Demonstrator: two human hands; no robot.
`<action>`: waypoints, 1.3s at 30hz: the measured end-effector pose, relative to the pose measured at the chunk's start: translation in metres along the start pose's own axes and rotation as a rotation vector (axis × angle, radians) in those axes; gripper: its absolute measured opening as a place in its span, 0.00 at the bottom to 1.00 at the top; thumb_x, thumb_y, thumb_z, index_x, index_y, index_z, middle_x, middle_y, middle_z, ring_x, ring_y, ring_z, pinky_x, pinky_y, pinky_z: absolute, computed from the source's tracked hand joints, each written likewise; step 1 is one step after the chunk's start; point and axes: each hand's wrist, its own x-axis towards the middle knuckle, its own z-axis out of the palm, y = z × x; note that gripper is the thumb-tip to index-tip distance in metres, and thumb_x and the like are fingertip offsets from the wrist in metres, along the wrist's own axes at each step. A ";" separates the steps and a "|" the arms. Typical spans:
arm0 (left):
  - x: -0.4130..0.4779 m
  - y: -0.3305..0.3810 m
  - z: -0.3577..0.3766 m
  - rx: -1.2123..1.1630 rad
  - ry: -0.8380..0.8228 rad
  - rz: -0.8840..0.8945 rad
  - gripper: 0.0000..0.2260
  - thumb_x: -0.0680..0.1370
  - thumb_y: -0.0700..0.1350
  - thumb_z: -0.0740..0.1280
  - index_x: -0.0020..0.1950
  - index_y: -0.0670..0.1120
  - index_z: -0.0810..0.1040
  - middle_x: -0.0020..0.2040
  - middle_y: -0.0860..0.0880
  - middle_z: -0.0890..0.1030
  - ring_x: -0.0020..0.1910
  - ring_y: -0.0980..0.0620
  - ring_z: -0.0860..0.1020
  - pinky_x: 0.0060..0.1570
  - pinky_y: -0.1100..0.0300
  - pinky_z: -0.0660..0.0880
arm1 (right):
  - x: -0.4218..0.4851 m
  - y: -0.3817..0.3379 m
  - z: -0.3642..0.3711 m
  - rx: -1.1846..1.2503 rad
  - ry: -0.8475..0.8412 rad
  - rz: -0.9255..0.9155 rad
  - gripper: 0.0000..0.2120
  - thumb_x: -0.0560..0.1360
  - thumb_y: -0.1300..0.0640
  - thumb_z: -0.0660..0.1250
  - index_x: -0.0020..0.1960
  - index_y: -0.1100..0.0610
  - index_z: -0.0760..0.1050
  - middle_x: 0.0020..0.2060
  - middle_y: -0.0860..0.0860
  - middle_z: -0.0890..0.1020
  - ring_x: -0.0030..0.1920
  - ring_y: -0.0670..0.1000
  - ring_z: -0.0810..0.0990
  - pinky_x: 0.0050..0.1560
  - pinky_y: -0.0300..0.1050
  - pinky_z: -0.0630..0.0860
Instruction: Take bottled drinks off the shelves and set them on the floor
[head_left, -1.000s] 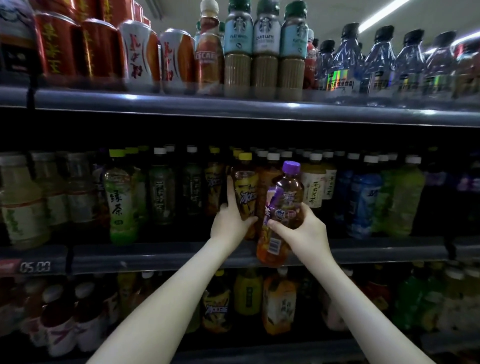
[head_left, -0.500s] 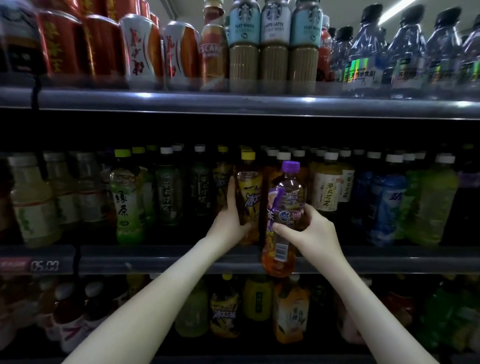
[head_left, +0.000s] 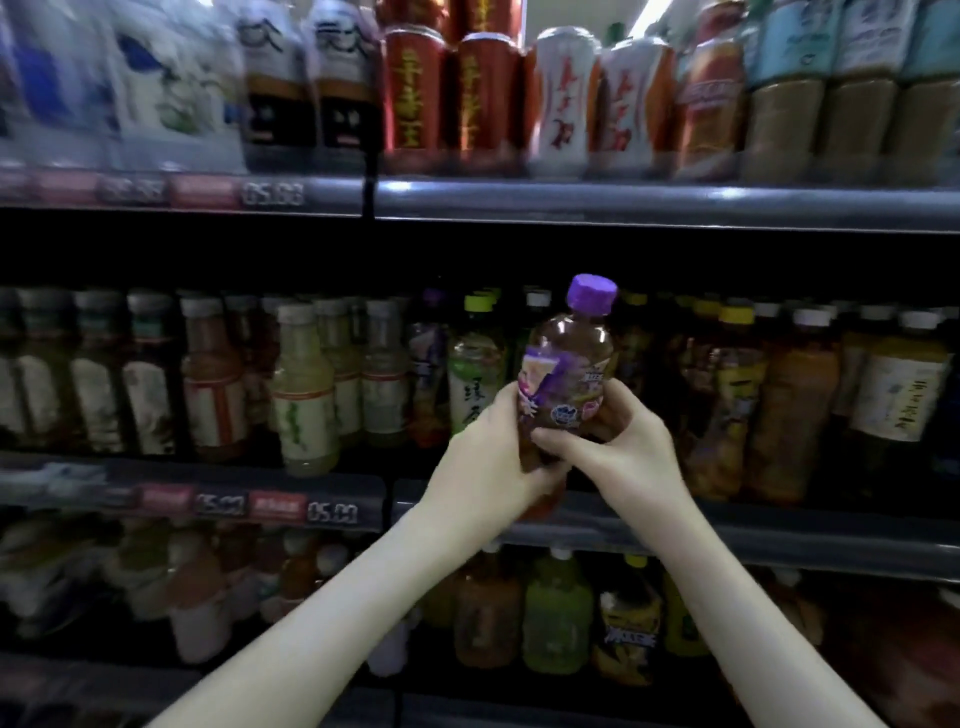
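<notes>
A purple-capped bottle of brown tea with a purple label stands upright in front of the middle shelf, clear of the row behind it. My left hand grips its lower body from the left. My right hand grips it from the right, thumb across the front. The bottle's base is hidden by my hands. Rows of bottled drinks, among them a green tea bottle and an orange bottle, fill the middle shelf.
The top shelf holds red cans, white cans and coffee bottles. A lower shelf carries more bottles. Price tags line the shelf edges. The floor is out of view.
My left hand let go of the yellow-capped bottle on the shelf and joined the right on the purple-capped bottle. The view swung left, so the shelves shifted right.
</notes>
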 end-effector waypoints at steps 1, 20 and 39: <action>-0.001 -0.012 -0.011 -0.003 0.040 -0.004 0.30 0.71 0.50 0.73 0.70 0.55 0.63 0.59 0.54 0.78 0.57 0.52 0.78 0.52 0.60 0.75 | 0.004 -0.002 0.018 0.017 -0.024 -0.028 0.22 0.66 0.60 0.78 0.56 0.47 0.77 0.49 0.41 0.84 0.52 0.40 0.81 0.51 0.36 0.78; 0.044 -0.114 -0.052 0.024 0.044 -0.309 0.26 0.73 0.55 0.71 0.64 0.42 0.68 0.57 0.44 0.79 0.56 0.44 0.79 0.48 0.59 0.74 | 0.047 0.049 0.131 -0.398 0.130 0.203 0.49 0.75 0.59 0.69 0.76 0.42 0.33 0.70 0.58 0.67 0.67 0.58 0.72 0.63 0.53 0.73; 0.009 -0.129 -0.007 0.240 0.194 -0.167 0.30 0.77 0.47 0.66 0.75 0.40 0.58 0.68 0.41 0.69 0.66 0.42 0.71 0.59 0.51 0.72 | 0.011 0.063 0.119 -0.582 0.056 0.045 0.36 0.78 0.55 0.65 0.79 0.50 0.47 0.75 0.51 0.61 0.74 0.49 0.59 0.70 0.41 0.59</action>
